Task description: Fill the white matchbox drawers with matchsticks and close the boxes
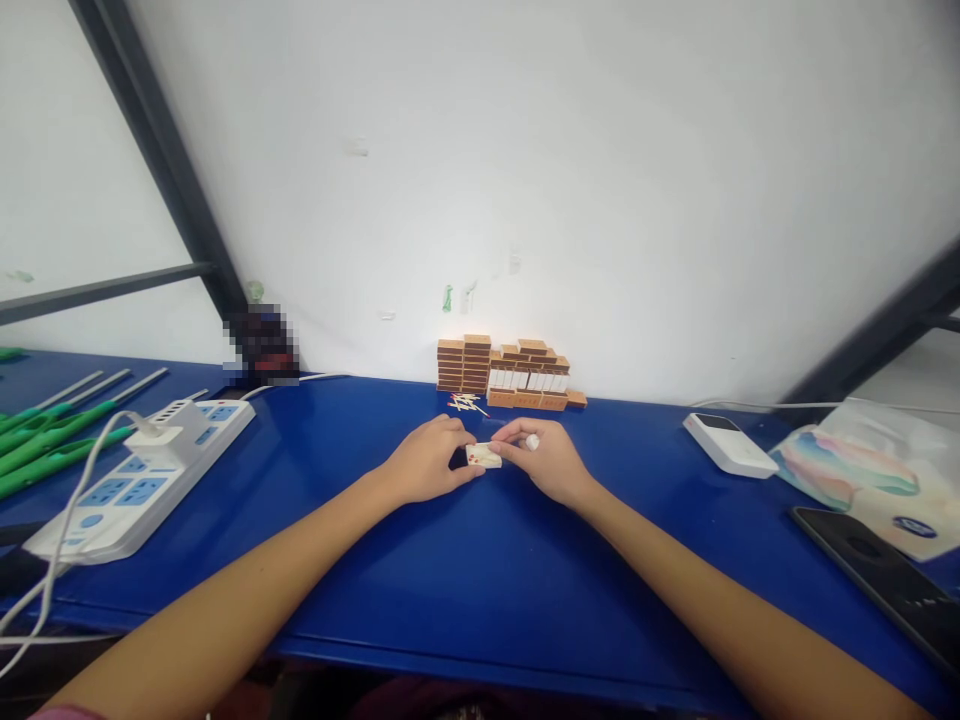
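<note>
Between my two hands is a small white matchbox tray point(486, 457) with some red-tipped matches in it. My left hand point(429, 462) grips the tray's left end, its thumb on the near side and its fingers on the far side. The fingertips of my right hand point(551, 465) meet at the tray's right end. A small white round-ended object point(532, 442) sticks out between the right hand's fingers; its kind is unclear. Just beyond the hands, a loose pile of matches point(466, 403) lies on the blue table point(480, 590).
Stacked brown matchboxes point(463, 366) and white-faced boxes point(529, 380) stand against the wall. On the left are a white power strip point(142, 490) with cables and green-handled rods point(60, 440). A white device point(729, 445), a plastic packet point(862, 480) and a black phone point(877, 575) lie right.
</note>
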Demonstrator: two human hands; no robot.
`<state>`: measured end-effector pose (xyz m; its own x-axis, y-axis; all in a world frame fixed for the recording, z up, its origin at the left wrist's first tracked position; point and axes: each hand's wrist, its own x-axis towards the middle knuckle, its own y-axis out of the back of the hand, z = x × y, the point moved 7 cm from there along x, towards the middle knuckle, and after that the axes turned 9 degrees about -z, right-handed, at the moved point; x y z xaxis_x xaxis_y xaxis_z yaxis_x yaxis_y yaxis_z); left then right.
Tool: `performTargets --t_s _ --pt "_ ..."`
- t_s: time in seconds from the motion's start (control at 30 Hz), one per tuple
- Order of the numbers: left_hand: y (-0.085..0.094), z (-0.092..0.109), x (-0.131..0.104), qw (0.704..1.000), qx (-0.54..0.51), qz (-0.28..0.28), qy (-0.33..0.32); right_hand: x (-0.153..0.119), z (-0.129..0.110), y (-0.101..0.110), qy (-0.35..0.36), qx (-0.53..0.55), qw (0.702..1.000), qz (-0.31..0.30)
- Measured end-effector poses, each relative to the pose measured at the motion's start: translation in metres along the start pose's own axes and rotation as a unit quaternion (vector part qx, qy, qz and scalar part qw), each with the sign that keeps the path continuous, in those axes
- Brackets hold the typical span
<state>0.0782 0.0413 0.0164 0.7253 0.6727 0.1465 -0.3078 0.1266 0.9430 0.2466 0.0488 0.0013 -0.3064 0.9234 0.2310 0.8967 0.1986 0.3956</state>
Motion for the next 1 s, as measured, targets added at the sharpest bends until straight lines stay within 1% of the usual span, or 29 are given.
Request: performTargets --t_s 0.13,0.23,0.37,0.5,0.57,0.67,0.73,0.8,0.83,0.9,0.93,0.97,1.0 --pt "0.001 -0.001 0.0 1.0 -0.008 -0.002 0.004 -0.002 -0.001 -0.006 0.004 -0.034 0.999 -0.007" --pt "0.002 0.0 0.0 1.0 -0.008 0.0 -0.002 -0.003 -0.001 -0.007 0.004 -0.065 0.998 -0.01" --pt "0.003 0.0 0.0 1.0 -0.008 0.001 -0.007 -0.003 -0.004 -0.006 0.021 -0.104 0.994 -0.02" --pt "0.003 0.001 0.0 1.0 -0.012 -0.003 -0.01 -0.004 -0.001 -0.009 0.029 -0.128 0.99 -0.046" --pt "0.002 0.001 0.0 1.0 -0.012 -0.006 -0.01 -0.003 -0.002 -0.009 0.038 -0.149 0.987 -0.046" --pt "0.003 0.001 0.0 1.0 -0.007 -0.008 -0.009 0.0 -0.013 -0.004 0.046 -0.197 0.979 -0.027" --pt "0.003 0.002 0.0 1.0 -0.001 -0.006 -0.009 -0.004 -0.029 -0.005 0.041 -0.221 0.973 -0.047" --pt "0.003 0.002 0.0 1.0 0.004 -0.004 -0.013 -0.022 -0.047 -0.013 0.023 -0.226 0.969 -0.099" --pt "0.003 0.002 0.0 1.0 0.005 -0.005 -0.015 -0.039 -0.055 -0.02 0.013 -0.222 0.966 -0.132" --pt "0.001 0.001 0.0 1.0 0.006 -0.008 -0.018 -0.085 -0.062 -0.041 -0.024 -0.205 0.958 -0.2" --pt "0.001 0.001 0.0 1.0 0.007 -0.01 -0.018 -0.112 -0.06 -0.05 -0.046 -0.21 0.952 -0.217" --pt "0.0 0.0 0.0 1.0 0.007 -0.011 -0.018 -0.138 -0.057 -0.055 -0.07 -0.228 0.952 -0.194" --pt "0.0 0.0 0.0 1.0 0.008 -0.01 -0.019 -0.163 -0.051 -0.063 -0.086 -0.237 0.949 -0.19"
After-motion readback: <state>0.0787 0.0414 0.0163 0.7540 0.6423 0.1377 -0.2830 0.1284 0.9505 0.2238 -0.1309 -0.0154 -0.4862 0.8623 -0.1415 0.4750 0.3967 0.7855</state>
